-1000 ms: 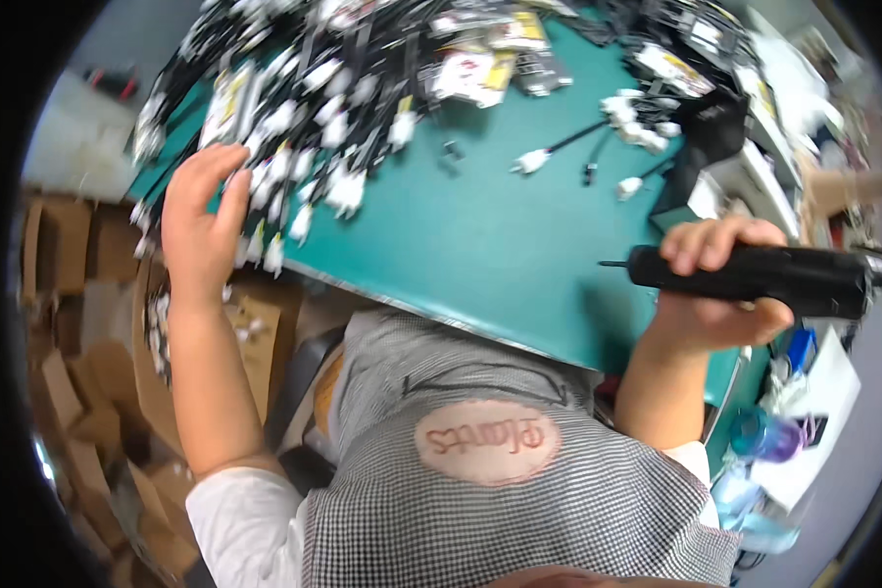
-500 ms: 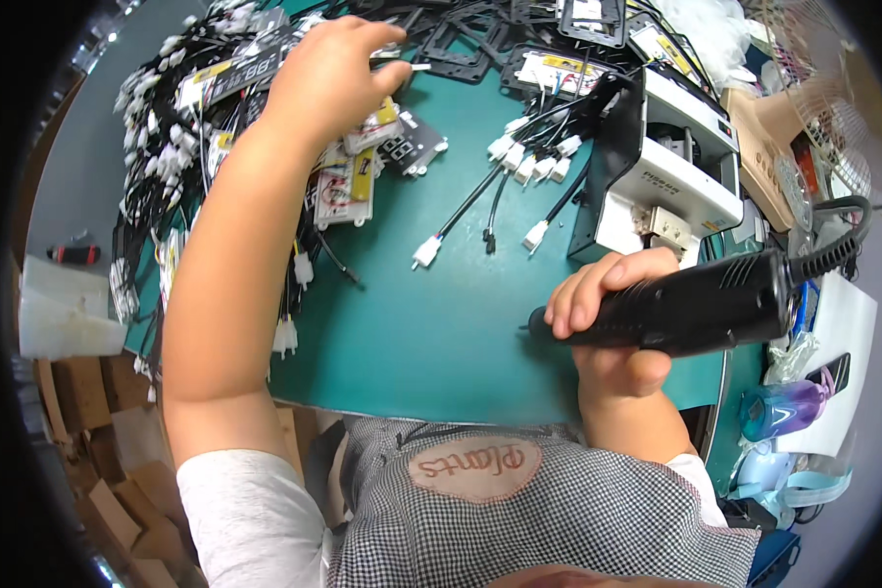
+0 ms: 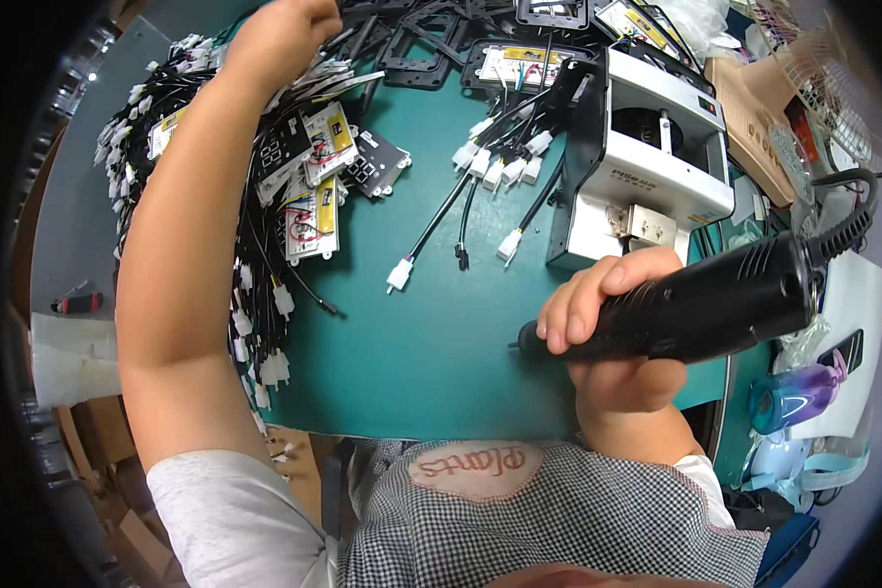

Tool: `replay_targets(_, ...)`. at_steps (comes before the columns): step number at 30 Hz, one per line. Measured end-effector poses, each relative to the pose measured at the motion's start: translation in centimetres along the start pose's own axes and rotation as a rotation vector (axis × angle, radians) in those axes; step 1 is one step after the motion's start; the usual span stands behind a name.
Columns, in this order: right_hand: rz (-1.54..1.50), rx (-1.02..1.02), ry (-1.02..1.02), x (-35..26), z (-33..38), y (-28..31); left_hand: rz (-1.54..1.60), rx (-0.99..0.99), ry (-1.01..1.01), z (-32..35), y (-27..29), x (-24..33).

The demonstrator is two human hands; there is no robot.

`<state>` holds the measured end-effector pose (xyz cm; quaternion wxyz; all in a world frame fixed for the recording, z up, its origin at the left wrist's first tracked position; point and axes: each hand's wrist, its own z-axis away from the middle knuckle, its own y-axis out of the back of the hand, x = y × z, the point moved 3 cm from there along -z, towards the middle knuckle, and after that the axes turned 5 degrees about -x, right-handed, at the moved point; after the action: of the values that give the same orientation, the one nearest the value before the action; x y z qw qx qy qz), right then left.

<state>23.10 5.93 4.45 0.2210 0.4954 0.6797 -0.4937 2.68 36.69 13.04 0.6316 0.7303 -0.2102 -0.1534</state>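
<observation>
My right hand [image 3: 612,314] is wrapped round a black electric screwdriver [image 3: 706,306], held sideways above the front right of the green mat [image 3: 412,377]. Its short tip points left and touches nothing. My left hand [image 3: 289,39] reaches to the far left, over the heap of wired parts beside the black plastic frames [image 3: 416,59]. Its fingers are curled together, partly cut off by the upper edge; what they hold, if anything, is hidden. Below its wrist lie circuit boards with yellow-labelled parts [image 3: 314,220] and a dark display panel [image 3: 377,165].
A white and black screw feeder [image 3: 671,181] stands right of cables with white connectors [image 3: 495,171]. Black-wired connectors [image 3: 127,147] pile up at left. A framed board [image 3: 524,69] lies at the back. Far right are a fan [image 3: 833,108], a purple-blue bottle [image 3: 794,397] and a phone [image 3: 843,353].
My left hand has moved farther back and left, and its fingers have curled in. The right hand still holds the screwdriver in nearly the same place. The view has shifted slightly.
</observation>
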Motion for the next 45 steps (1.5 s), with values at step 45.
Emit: replay_targets(45,-0.399,-0.177,0.065,-2.1,-1.9,5.7,0.417,0.198,-0.192,30.4,-4.8,9.0)
